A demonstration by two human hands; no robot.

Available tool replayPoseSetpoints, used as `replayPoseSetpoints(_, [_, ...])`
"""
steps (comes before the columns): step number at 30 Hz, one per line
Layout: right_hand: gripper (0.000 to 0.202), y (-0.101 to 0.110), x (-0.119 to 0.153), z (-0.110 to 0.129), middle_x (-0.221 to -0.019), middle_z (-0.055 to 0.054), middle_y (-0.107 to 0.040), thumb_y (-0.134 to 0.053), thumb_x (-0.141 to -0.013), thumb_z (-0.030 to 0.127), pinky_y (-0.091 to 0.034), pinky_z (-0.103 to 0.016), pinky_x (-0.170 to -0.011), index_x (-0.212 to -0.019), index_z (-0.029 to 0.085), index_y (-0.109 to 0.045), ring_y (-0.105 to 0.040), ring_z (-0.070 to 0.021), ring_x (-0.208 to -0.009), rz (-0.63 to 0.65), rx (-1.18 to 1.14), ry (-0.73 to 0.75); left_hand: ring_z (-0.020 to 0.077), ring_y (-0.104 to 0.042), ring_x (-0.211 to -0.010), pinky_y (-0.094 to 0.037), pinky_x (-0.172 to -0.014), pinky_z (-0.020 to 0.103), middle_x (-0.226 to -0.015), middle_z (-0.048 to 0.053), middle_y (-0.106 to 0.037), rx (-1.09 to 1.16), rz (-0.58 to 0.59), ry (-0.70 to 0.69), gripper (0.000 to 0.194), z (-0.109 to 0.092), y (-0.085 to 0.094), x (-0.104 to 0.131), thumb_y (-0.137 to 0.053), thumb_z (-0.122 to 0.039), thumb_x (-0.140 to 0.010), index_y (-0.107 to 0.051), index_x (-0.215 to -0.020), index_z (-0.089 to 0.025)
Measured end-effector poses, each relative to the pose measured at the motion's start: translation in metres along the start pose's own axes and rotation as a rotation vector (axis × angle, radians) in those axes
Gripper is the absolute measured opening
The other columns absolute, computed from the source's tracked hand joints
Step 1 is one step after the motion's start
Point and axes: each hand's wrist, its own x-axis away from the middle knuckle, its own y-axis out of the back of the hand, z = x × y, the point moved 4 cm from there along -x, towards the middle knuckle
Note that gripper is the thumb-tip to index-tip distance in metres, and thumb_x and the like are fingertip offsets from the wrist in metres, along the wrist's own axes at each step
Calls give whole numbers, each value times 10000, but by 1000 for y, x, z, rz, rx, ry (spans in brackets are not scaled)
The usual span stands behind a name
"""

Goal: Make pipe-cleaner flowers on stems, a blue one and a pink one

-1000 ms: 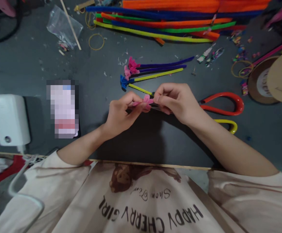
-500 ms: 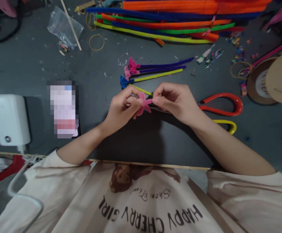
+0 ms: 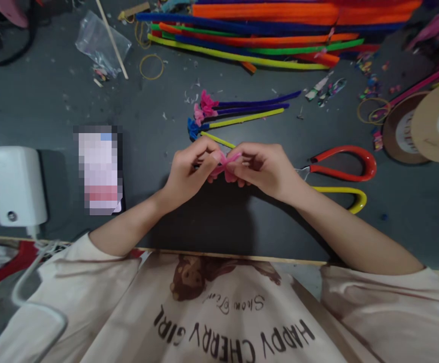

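Observation:
Between my two hands is a pink pipe-cleaner flower [image 3: 225,164] with looped petals, partly covered by my fingers. My left hand [image 3: 195,164] pinches its left side with thumb and forefinger. On the other side, my right hand [image 3: 263,169] is closed on the right petals. Just beyond my fingers lies a yellow pipe cleaner [image 3: 217,139], its right end hidden by my right hand. Farther up, finished stems rest side by side: a dark pink flower [image 3: 208,103], a light pink flower [image 3: 199,114] and a blue flower [image 3: 194,129].
Scissors or pliers with red and yellow handles [image 3: 342,162] lie right of my right hand. Loose pipe cleaners [image 3: 242,50] are heaped at the back. A phone [image 3: 100,171] and a white power bank [image 3: 17,186] sit left. Ribbon spools [image 3: 431,108] stand at the right.
My right hand has moved slightly left and in over the flower, from the tip of one petal to its right side. The pink petals now look drawn together. My left hand has hardly moved.

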Motion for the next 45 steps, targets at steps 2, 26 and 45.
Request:
replayPoseSetpoints(2, [146, 0, 0, -1, -578, 40, -595, -659, -840, 256, -379, -152, -432, -772, 161, -571, -485, -35, -471, 14, 0, -10, 18, -480, -428, -379, -427, 132, -539, -66, -500, -83, -20, -35, 237, -1, 2, 0, -533, -269, -936, -526, -715, -184])
replayPoseSetpoints(26, [139, 3, -1, -1, -553, 48, -597, -651, -836, 246, -298, -151, -346, -757, 155, -582, -461, -19, -374, -41, -84, -28, 18, -425, -359, -322, -369, 153, -448, -79, -494, -42, -155, 89, 321, 1, 6, -2, -601, -350, -883, -501, -623, -191])
replayPoseSetpoints(45, [335, 8, 2, 2, -595, 54, -507, -655, -835, 497, -322, -195, -423, -742, 190, -558, -441, -37, -458, -152, 35, 150, 76, -669, -535, -577, -549, 165, -588, -27, -674, 115, -50, 218, 354, 0, -4, 0, -655, -483, -833, -613, -684, -165])
